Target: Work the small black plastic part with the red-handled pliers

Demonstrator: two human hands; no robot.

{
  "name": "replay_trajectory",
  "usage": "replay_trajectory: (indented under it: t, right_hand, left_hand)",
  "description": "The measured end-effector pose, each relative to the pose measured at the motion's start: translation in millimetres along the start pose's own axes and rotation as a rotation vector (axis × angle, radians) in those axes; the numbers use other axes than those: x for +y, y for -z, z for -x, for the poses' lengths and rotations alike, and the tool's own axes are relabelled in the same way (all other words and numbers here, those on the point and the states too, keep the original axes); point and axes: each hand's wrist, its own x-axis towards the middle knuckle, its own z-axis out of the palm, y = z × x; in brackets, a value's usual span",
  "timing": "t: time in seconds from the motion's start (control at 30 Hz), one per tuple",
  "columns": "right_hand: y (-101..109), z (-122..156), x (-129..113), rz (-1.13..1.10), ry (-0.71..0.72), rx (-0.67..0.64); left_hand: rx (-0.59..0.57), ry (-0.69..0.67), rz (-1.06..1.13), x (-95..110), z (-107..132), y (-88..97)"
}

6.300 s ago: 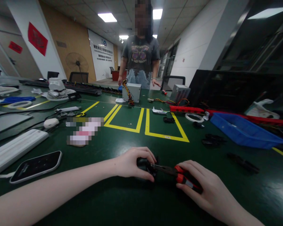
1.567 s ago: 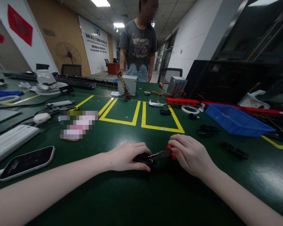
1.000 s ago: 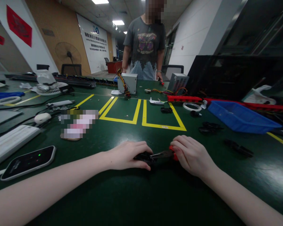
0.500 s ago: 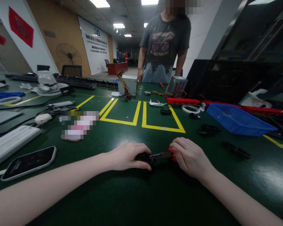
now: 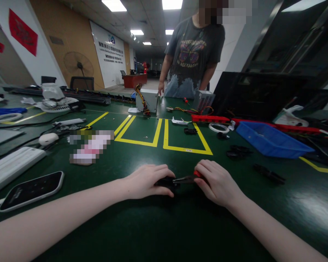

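Observation:
My left hand (image 5: 150, 181) is closed around a small black part (image 5: 166, 182) low over the green table, thumb on the near side and fingers on the far side. Its exact kind is hard to make out, as the fingers cover much of it. My right hand (image 5: 214, 182) grips red-handled pliers (image 5: 187, 179) by their handles, which the fingers largely hide. Pointing left, the plier jaws meet the right end of the black part, between my left thumb and fingertips.
Bundled black cables (image 5: 269, 174) and a blue tray (image 5: 273, 140) lie to the right. Yellow tape (image 5: 187, 149) marks the table ahead, with a metal power supply box (image 5: 149, 100) behind it. A dark phone-like device (image 5: 31, 191) rests at left. Across the table stands a person (image 5: 192, 54).
My right hand has shifted slightly left and its fingers now cover more of the red handles. The plier jaws stay at the black part. The whole view has moved slightly.

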Motion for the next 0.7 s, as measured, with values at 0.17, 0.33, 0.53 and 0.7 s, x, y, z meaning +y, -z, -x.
replay_trajectory:
  t: [0.17, 0.33, 0.53, 0.7]
  right_hand:
    - [2.0, -3.0, -2.5, 0.007, 0.007, -0.067]
    - [2.8, -4.8, -4.2, 0.011, 0.007, -0.093]
    - [1.4, -4.4, -3.8, 0.008, -0.021, -0.106]
    - [-0.1, -4.2, -3.6, 0.022, -0.036, -0.121]
  left_hand:
    - [-0.039, -0.012, 0.072, -2.0, -1.1, 0.0]
    - [-0.054, 0.008, 0.133, -3.1, -0.8, 0.7]
    - [0.041, 0.032, 0.079, -1.7, 1.8, -1.1]
    - [0.116, 0.025, 0.018, -3.3, 1.8, -3.9]
